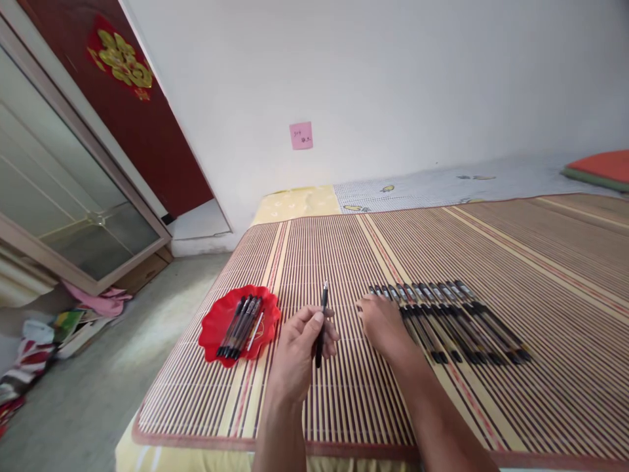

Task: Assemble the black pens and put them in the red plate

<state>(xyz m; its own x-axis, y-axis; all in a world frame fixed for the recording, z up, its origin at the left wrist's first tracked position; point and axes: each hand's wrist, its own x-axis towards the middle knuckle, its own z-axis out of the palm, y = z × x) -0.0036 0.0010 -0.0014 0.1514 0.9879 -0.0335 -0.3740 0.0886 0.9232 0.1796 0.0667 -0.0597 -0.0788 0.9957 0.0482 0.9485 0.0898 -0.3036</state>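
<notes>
Striped bamboo mat (344,262) covers the bed (295,203), and a pink note (301,136) on the white wall carries writing too small to read. The left hand (299,344) has its grip closed on 1 black pen (322,321) (tip pointing away). The right hand (381,324) lies flat, grip slack, fingertips touching the near end of a row of pens (457,321). Just left of the held pen sits a red plate (211,321) with spare pens (240,324).
</notes>
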